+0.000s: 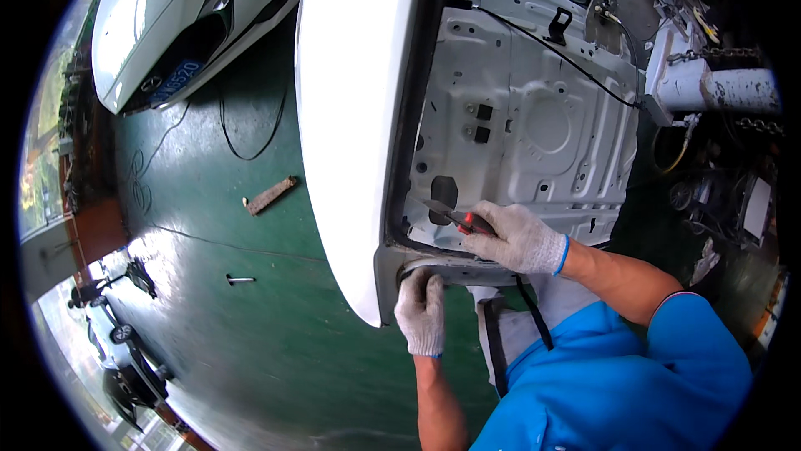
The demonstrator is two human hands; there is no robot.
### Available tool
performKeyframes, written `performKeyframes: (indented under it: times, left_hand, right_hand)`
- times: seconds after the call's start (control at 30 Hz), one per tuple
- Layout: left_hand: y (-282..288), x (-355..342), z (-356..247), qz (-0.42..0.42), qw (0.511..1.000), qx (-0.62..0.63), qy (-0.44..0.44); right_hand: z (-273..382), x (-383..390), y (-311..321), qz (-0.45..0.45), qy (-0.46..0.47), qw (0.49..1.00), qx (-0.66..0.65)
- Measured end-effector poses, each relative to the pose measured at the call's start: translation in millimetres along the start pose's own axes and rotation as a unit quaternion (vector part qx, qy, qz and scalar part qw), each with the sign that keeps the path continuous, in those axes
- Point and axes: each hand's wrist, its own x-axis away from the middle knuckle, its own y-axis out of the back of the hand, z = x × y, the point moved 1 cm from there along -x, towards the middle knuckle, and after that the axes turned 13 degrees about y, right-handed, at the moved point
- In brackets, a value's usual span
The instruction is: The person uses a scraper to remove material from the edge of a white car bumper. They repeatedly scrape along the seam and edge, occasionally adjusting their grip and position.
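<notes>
Holding a red-handled tool [467, 221] over the lower corner of a white car body [355, 100].

In the head view, the gloved right hand [521, 238] grasps the tool; the gloved left hand [420, 313] curls at the rim [480, 272], its clench impossible to tell. Good handling means pointing the tip away from the left hand.

Tool handle [469, 218] partly hidden by right hand [519, 238], parked car [179, 25] cut off
</notes>
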Motion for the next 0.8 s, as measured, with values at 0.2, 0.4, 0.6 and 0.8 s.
performKeyframes:
  times: [0.2,0.4,0.6,0.8]
  left_hand:
    - [-21.0,-39.0,-99.8,-0.074,0.979,-0.069,-0.176]
    - [-23.6,-43.0,-119.8,-0.089,0.984,-0.101,-0.119]
    - [-42.7,-28.3,-143.3,-0.059,0.992,-0.013,-0.107]
    - [-77.4,-23.8,-224.9,-0.044,0.945,-0.022,-0.324]
  right_hand:
    - [6.9,-3.1,23.6,-0.032,0.013,0.999,0.022]
    - [7.5,4.9,46.8,-0.040,0.029,0.999,0.009]
    - [26.1,0.3,66.7,-0.124,0.086,0.988,-0.033]
    - [50.8,-33.3,87.6,-0.203,0.161,0.966,0.005]
